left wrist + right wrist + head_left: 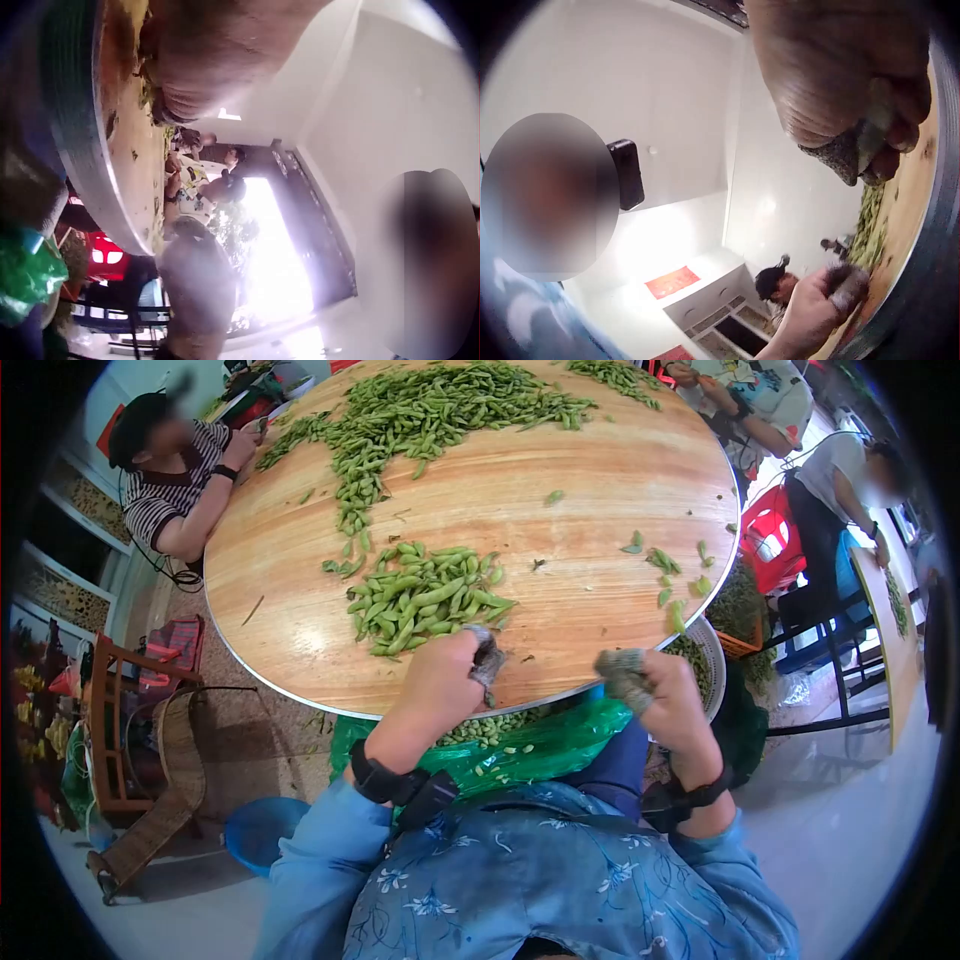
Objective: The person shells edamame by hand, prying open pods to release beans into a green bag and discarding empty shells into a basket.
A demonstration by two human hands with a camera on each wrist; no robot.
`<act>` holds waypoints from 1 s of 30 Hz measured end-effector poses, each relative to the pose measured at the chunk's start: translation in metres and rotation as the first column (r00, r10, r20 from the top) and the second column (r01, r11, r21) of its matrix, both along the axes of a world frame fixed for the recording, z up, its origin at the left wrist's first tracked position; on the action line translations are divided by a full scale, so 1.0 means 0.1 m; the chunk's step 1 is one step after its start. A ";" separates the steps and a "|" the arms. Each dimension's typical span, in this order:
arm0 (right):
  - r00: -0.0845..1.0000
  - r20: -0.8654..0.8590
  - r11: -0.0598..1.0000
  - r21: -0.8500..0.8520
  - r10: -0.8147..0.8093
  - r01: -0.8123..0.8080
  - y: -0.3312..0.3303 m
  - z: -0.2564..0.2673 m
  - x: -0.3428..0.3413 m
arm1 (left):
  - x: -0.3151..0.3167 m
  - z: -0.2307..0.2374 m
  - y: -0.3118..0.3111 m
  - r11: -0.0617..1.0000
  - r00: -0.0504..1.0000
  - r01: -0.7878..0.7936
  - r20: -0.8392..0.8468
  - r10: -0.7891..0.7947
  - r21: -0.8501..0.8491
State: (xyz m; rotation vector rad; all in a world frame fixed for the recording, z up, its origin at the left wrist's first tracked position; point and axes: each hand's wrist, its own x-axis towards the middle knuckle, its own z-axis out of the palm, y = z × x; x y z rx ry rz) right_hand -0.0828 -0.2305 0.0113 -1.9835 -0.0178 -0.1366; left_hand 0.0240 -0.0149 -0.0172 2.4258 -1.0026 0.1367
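My left hand (448,668) has its fingers curled at the near side of a small heap of green soybean pods (420,595), close above the table edge. Grey knitted covers wrap some fingertips on both hands. Whether the left fingers pinch anything I cannot tell. Off to the right, my right hand (668,695) is raised over the table's rim, fingers curled in. In the right wrist view, a pale green pod (877,120) shows between its thumb and fingers. Below the edge, shelled beans (490,728) lie on a green plastic bag (570,745) at my lap.
A large pod pile (440,410) covers the far part of the round wooden table (560,560). Loose pods (662,562) lie at its right. Beside my right hand stands a white basket (716,660). A person (170,480) sits at the left; a blue basin (262,830) is on the floor.
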 end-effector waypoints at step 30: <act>0.948 -0.155 0.696 0.713 0.280 -0.089 0.61 -0.12 0.36 | -0.34 0.20 0.21 0.986 0.992 0.012 -0.119 -0.032 -0.165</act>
